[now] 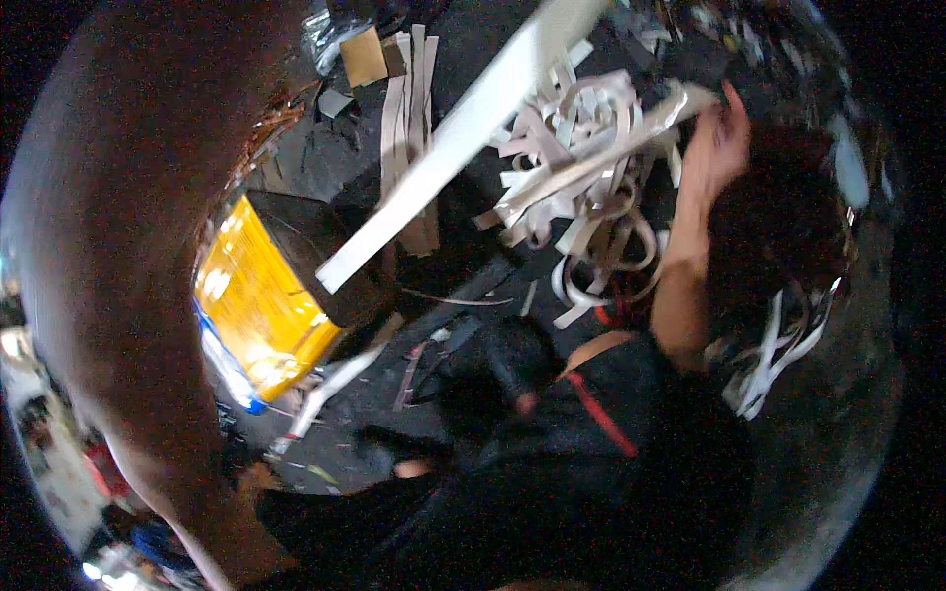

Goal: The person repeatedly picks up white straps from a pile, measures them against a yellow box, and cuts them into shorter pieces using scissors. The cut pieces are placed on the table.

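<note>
Above the tangled heap of pale cut strips (pixel 581 187), the right hand (pixel 717 143) closes its grip on the upper end of 1 long pale flat strip (pixel 591 163) lying across that heap. Left of the heap a long white flat board (pixel 453 138) slants, with a yellow box (pixel 258 300) lower left; the left hand is out of view.

One long white board (pixel 463 138) crosses the scene. One yellow container (pixel 258 300) lies at the left. One cardboard piece (pixel 364 56) sits at the top. One raised hand (pixel 717 143) is in view. Pale strips (pixel 581 148) are piled too tangled to count.
</note>
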`<state>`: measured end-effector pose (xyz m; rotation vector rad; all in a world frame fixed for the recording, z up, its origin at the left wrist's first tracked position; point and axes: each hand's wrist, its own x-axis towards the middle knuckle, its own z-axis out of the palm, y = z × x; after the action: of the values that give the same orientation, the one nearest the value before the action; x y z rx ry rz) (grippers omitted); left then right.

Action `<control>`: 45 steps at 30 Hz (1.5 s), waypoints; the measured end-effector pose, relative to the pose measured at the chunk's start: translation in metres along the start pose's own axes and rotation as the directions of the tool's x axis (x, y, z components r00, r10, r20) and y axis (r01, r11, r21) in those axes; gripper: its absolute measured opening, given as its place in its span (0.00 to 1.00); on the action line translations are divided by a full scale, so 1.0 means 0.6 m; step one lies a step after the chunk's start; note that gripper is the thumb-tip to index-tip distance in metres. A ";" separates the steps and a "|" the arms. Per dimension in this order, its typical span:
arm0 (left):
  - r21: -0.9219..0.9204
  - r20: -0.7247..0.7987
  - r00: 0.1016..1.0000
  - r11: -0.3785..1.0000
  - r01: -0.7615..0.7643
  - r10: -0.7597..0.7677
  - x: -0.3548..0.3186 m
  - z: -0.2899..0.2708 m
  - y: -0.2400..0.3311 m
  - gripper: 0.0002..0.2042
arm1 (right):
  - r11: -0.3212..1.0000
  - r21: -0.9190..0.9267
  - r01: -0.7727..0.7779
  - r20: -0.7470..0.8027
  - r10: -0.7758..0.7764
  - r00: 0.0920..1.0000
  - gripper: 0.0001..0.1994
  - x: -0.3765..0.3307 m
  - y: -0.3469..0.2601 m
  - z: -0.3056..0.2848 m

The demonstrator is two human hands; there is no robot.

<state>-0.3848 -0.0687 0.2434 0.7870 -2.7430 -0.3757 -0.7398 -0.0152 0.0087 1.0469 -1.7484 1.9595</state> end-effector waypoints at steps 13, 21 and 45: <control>-0.293 -0.342 0.720 0.796 0.529 -0.604 -0.143 0.659 -0.330 0.10 | 0.948 -0.316 0.036 0.271 0.054 0.961 0.14 -0.094 -0.006 0.004; -0.284 -0.406 0.386 0.516 0.808 -0.828 -0.147 0.666 -0.292 0.11 | 0.989 -0.147 0.016 0.588 0.075 0.805 0.15 -0.198 -0.032 0.051; -0.312 -0.390 0.853 0.921 0.232 -0.347 -0.135 0.559 -0.230 0.10 | 0.861 -0.117 -0.494 0.968 0.209 0.136 0.14 -0.365 -0.059 0.128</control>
<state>-0.3591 -0.0796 -0.1271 1.0719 -2.1066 -0.5254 -0.5429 -0.0298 -0.1183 2.6192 -2.5809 1.8197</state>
